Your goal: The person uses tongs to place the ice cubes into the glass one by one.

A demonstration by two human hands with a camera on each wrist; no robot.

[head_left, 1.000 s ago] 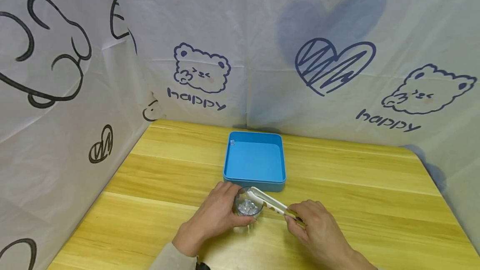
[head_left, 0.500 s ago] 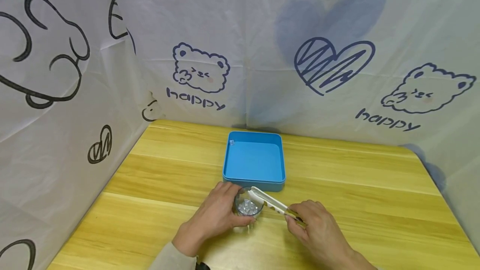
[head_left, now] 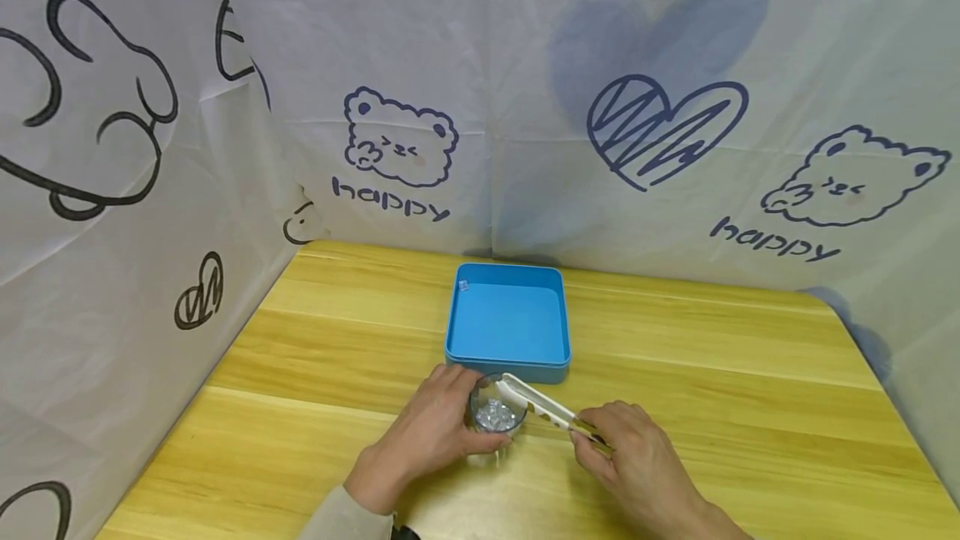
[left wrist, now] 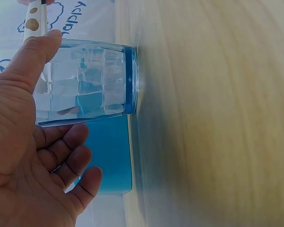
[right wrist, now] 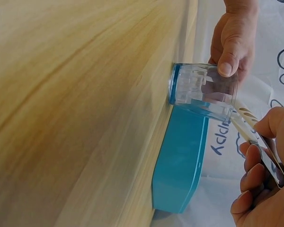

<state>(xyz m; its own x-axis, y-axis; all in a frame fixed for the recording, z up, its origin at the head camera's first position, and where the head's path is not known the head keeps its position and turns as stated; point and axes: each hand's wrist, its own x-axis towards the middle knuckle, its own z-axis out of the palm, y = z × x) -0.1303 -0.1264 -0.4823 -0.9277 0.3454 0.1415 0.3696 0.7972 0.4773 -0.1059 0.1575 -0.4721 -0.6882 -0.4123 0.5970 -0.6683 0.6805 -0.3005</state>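
My left hand (head_left: pixel 429 422) holds a clear glass (left wrist: pixel 92 85) with a blue base, thumb on the near side and fingers round the far side. The glass stands upright on the table; several small clear pieces (head_left: pixel 495 416) that look like ice cubes or crystals lie in it. White-tipped metal tongs (head_left: pixel 551 408) are gripped in my right hand (head_left: pixel 637 455). Their tips reach over the rim into the glass; whether they pinch a piece cannot be seen. Right behind the glass sits a shallow blue box (head_left: pixel 510 325), with one small clear piece (head_left: pixel 462 285) in its back left corner.
The wood-grain table (head_left: pixel 735 382) extends to both sides of the hands. A white cloth with drawings (head_left: pixel 525 190) hangs along the back and left of the table.
Both hands, the glass and the tongs keep practically the same places; only the head view shifts very slightly.
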